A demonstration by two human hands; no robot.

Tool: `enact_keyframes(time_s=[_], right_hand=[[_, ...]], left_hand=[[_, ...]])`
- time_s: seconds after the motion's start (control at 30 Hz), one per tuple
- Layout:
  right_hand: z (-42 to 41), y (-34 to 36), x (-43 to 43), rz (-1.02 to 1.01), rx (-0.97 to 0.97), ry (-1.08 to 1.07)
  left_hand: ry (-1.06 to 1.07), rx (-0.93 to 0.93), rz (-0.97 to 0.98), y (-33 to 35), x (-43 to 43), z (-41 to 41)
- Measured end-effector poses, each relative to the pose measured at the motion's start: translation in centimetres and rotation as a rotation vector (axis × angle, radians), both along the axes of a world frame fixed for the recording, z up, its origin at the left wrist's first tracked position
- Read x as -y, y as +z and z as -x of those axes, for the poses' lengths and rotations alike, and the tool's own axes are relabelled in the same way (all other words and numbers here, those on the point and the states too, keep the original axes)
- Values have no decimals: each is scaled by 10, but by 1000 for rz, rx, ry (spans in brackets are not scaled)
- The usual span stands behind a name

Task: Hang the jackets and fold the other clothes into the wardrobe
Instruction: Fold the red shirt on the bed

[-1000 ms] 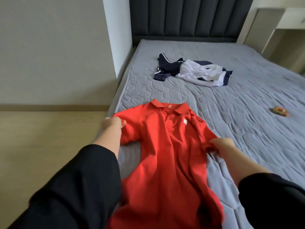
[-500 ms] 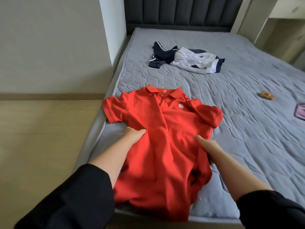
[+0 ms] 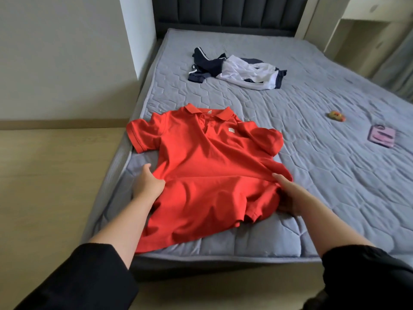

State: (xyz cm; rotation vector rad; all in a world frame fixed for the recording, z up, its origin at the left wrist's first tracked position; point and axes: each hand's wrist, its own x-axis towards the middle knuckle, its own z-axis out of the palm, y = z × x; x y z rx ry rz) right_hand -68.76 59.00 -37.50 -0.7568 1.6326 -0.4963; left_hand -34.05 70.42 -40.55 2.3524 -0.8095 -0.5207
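A red polo shirt (image 3: pixel 207 173) lies face up on the grey mattress (image 3: pixel 335 186), collar toward the headboard and hem near the foot edge. My left hand (image 3: pixel 147 184) holds the shirt's left side at waist height, its fingers tucked under the fabric. At the right side seam my right hand (image 3: pixel 290 195) grips the cloth, with bunched fabric below it. A taut crease runs across the shirt between both hands. A crumpled navy and white garment (image 3: pixel 239 70) lies farther up the bed.
A small orange toy (image 3: pixel 336 116) and a flat purple item (image 3: pixel 382 135) lie on the mattress's right side. A dark padded headboard (image 3: pixel 230 14) stands at the far end. Wooden floor (image 3: pixel 51 186) runs along the left, and pale cabinetry (image 3: pixel 366 25) stands at the back right.
My hands left the sleeves and slid down the shirt's sides to the waist. The shirt now lies flatter, with both sleeves spread out.
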Motion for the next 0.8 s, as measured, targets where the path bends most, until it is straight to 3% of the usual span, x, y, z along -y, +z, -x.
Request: enact_keyframes(time_s=[0.1, 0.13, 0.23, 0.3, 0.47, 0.6, 0.8], right_hand=[[-12, 9, -10, -31, -30, 182], [-14, 8, -11, 64, -149, 169], [-31, 7, -7, 574, -812, 208], [-53, 6, 1, 754, -952, 335], [-120, 5, 56, 907, -1035, 577], [-161, 1, 107, 996, -803, 675], [-189, 7, 184, 1061, -697, 576]], left_hand=[[-43, 52, -35, 8, 2, 7], [-78, 135, -48, 11, 2, 11], [-214, 446, -63, 18, 11, 20], [-298, 550, -24, 20, 27, 22], [-457, 589, 88, 28, 92, 11], [-488, 251, 167, 30, 148, -8], [-223, -78, 355, 36, 219, -50]])
